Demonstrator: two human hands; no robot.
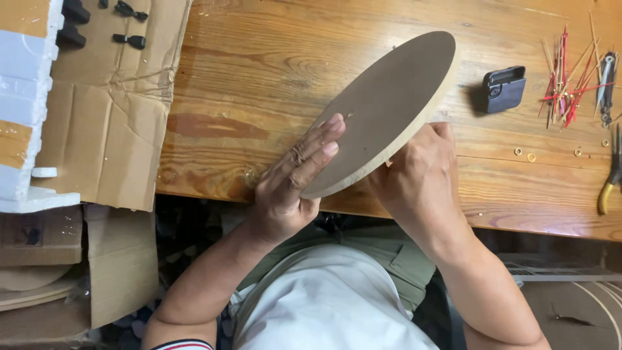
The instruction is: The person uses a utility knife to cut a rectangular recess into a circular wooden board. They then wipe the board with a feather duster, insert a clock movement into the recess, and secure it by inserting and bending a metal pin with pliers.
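- Disc (382, 110) of plain brown fibreboard, round and flat, is what I hold up over the near edge of the counter (259, 65), tilted so its broad smooth face looks toward me and its far rim leans up and to the right.
- Its face is matte and even grey-brown; the cut rim is paler, tan, and shows as a thin band along the right and near sides.
- My left hand (295, 178) lies flat against the face, fingers together and stretched out, fingertips near a small mark close to the middle.
- My right hand (421, 172) is clamped on the near right rim, fingers curled behind the disc, thumb side toward me.
- The counter is varnished pine planks, glossy, with strong grain and a darker stain left of the disc.
- Creased cardboard (110, 110) covers the far left part, with white foam blocks (23, 104) at the left edge and small black pieces (129, 40) lying on it.
- Right of the disc, well apart, sit a small black box (504, 89), a loose bundle of red and pale thin sticks (570, 84), a few small brass rings (525, 154) and a yellow-handled tool (609, 181) at the right edge.
- Bare wood lies open between the disc and the cardboard, and between the disc and the black box.
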